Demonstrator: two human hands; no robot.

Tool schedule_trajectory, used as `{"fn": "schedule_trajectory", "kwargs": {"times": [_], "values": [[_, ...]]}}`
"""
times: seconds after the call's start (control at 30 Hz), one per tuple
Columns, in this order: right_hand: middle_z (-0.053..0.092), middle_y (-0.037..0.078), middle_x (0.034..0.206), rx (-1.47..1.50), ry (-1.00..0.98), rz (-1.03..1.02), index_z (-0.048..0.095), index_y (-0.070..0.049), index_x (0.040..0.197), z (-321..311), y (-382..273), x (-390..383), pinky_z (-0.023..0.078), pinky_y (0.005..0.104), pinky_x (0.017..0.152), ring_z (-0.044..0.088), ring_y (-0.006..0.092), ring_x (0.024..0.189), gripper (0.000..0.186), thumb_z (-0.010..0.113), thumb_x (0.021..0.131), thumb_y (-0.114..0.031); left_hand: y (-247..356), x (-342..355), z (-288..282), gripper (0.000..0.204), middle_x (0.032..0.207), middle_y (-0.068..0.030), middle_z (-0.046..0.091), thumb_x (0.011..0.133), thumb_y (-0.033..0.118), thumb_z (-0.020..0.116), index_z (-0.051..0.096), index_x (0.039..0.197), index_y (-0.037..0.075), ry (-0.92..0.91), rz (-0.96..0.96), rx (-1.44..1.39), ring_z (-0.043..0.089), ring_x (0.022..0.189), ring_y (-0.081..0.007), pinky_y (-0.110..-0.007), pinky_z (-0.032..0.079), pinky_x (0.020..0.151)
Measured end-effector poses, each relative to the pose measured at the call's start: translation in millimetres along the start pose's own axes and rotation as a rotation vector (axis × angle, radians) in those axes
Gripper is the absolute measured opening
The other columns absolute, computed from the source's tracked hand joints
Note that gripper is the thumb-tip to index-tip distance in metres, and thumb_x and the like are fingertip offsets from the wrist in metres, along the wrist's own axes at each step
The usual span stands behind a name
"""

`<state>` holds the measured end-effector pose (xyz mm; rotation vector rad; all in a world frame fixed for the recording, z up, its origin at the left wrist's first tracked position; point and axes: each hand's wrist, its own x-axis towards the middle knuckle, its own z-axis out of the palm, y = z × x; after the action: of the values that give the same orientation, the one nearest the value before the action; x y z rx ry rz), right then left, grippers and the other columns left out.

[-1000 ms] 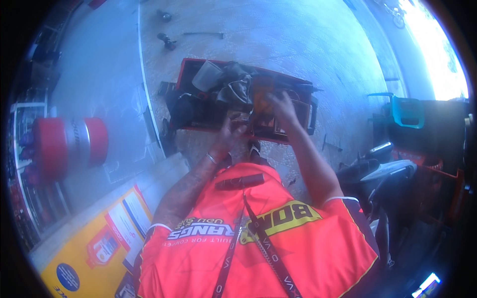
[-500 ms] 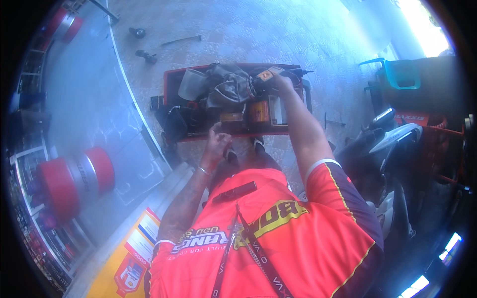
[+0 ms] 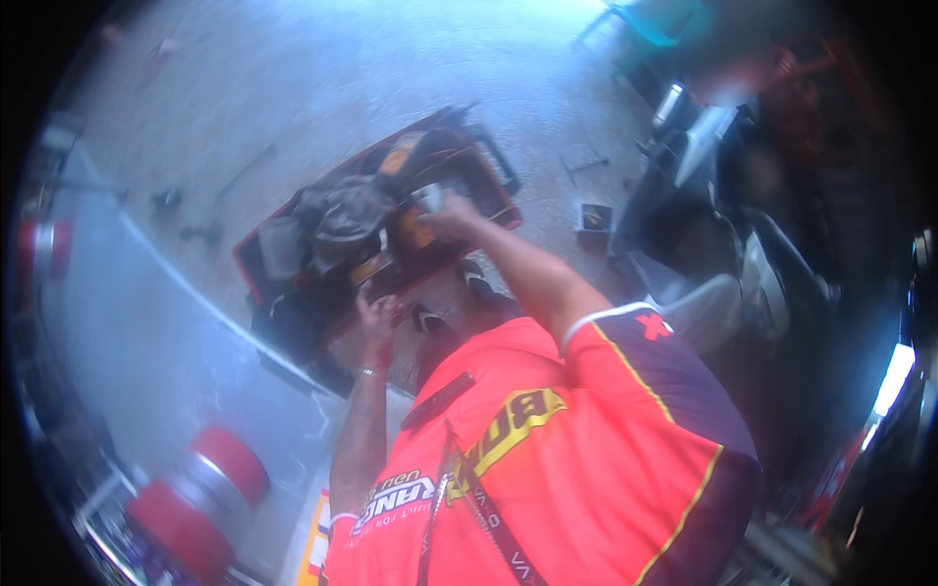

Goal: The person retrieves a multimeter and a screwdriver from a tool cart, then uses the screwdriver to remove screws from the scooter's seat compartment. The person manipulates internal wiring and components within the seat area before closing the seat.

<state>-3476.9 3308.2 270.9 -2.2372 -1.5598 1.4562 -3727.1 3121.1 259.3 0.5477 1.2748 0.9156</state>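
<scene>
My right hand [image 3: 451, 217] reaches over a dark, red-edged box [image 3: 506, 219], with its fingers closed on a small white object [image 3: 428, 197]. Motion blur hides what kind of object it is. My left hand [image 3: 378, 317] is held at the near edge of the box, empty, fingers apart and partly bent. Inside the box lie a crumpled grey cloth or bag [image 3: 347, 210], a pale translucent container [image 3: 282, 248] and small orange-marked packages [image 3: 399, 156].
A parked motorcycle [image 3: 699, 195] stands to the right, with a small dark box [image 3: 594, 219] on the floor beside it. Tools [image 3: 202, 232] lie on the floor at the left. A red-and-white drum-shaped stand [image 3: 200, 498] is at the lower left.
My view has swung to the right, so the box appears tilted and farther left. My right hand has drawn back from the box's far right part and now holds the white object.
</scene>
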Motion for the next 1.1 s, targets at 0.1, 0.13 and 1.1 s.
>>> {"fn": "schedule_trajectory", "kwargs": {"times": [0.1,0.13,1.1], "values": [[0.072,0.022,0.110,-0.107,0.035,-0.102,0.049,0.007,0.133,1.6,-11.9,-21.0,0.060,0.0400,0.073,0.075,0.0307,0.091,0.086,0.083,0.078,-0.049,1.6,-2.3,8.3,0.072,0.111,-0.0034,0.065,0.102,0.027,0.069,0.023,0.157,0.022,-0.022,0.034,0.000,0.067,0.096,-0.0135,-0.033,0.057,0.083],[0.070,0.024,0.113,-0.078,0.027,-0.132,0.049,0.008,0.132,2.1,-17.0,-32.3,0.059,0.0413,0.080,0.074,0.0336,0.097,0.088,0.085,0.075,-0.049,3.1,-5.9,12.9,0.072,0.111,-0.0031,0.065,0.102,0.027,0.069,0.023,0.157,0.022,0.007,0.026,0.003,0.067,0.096,-0.0137,-0.033,0.057,0.082],[0.073,0.021,0.105,0.374,0.939,-0.046,0.064,0.002,0.113,-563.5,310.1,-175.5,0.057,0.0439,0.089,0.073,0.0358,0.099,0.071,0.089,0.073,-0.051,-18.3,160.5,488.7,0.076,0.106,-0.0044,0.063,0.100,0.018,0.071,0.023,0.159,0.025,-0.374,-0.257,0.343,0.066,0.085,-0.0146,-0.031,0.058,0.072]]}}
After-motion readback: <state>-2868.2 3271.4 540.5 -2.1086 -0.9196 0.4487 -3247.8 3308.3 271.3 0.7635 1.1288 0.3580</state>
